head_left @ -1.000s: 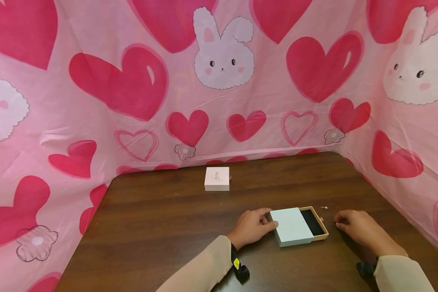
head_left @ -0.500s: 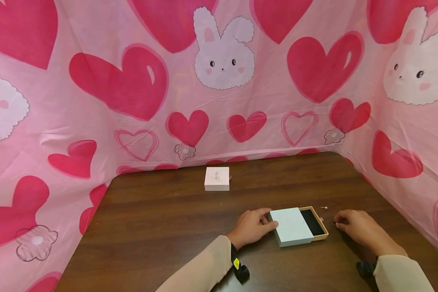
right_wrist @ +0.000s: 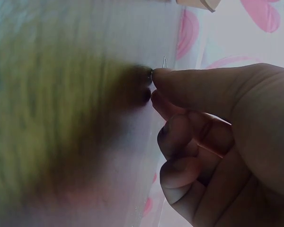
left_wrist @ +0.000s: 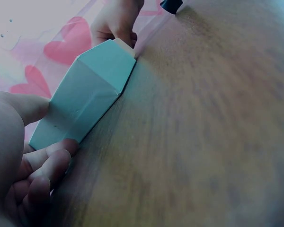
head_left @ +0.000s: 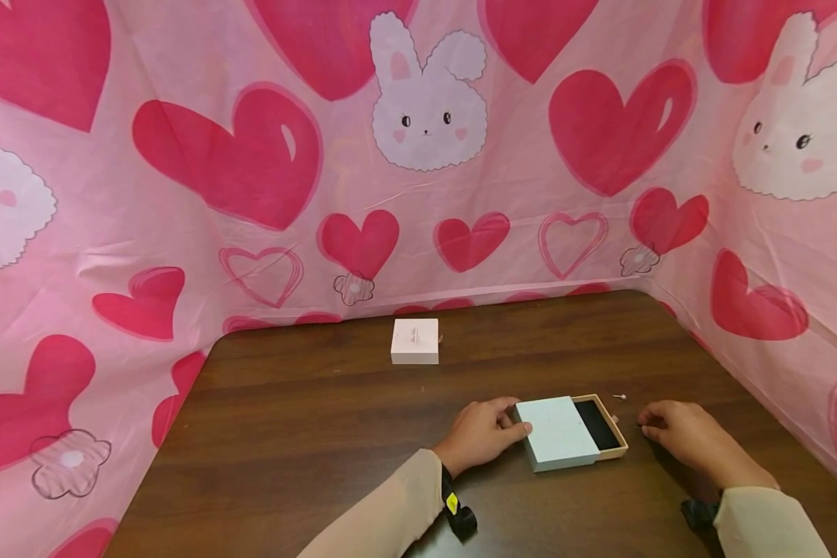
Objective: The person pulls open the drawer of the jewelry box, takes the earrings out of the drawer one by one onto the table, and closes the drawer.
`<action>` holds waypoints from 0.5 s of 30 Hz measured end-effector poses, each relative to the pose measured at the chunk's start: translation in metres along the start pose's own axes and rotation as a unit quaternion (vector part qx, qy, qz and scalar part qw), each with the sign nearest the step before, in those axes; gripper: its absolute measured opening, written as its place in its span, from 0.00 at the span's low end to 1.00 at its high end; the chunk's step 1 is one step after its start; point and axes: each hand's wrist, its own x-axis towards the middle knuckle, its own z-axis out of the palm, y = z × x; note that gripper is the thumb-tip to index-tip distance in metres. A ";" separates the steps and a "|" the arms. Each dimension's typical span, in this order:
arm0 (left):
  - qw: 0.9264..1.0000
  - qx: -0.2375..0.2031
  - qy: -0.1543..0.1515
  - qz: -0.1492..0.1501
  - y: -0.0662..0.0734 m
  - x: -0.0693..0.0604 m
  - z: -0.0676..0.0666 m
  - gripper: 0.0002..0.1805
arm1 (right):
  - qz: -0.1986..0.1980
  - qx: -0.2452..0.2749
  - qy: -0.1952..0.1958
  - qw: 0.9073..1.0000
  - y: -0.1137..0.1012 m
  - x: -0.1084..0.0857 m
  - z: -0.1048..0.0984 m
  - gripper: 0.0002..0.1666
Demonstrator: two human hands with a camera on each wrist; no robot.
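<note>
A pale blue drawer-style gift box (head_left: 558,432) lies on the table, its tray (head_left: 610,428) with a black lining pulled partly out to the right. My left hand (head_left: 480,435) grips the sleeve's left end, thumb on one side and fingers on the other, as the left wrist view also shows. Right of the tray, my right hand (head_left: 683,435) is low over the table, thumb and forefinger pinched together. A thin metal pin (right_wrist: 164,62), like an earring's post, shows at those fingertips; the rest is hidden. A small stud earring (head_left: 621,397) with a pale bead lies beyond the tray.
A white box (head_left: 415,342) with small lettering stands near the back of the brown wooden table (head_left: 307,434). Pink cloth (head_left: 418,194) printed with hearts and rabbits hangs behind the table and along its sides.
</note>
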 end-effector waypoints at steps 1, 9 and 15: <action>1.000 -0.001 0.000 0.000 0.000 0.000 0.000 0.28 | 0.000 0.000 -0.002 1.000 0.000 0.000 0.000 0.06; 1.000 -0.005 -0.003 0.000 0.000 0.000 0.000 0.28 | 0.004 0.002 -0.012 1.000 0.000 0.001 -0.001 0.05; 1.000 -0.006 -0.003 -0.001 -0.001 0.000 0.000 0.28 | 0.003 0.006 -0.013 1.000 0.000 0.001 -0.002 0.05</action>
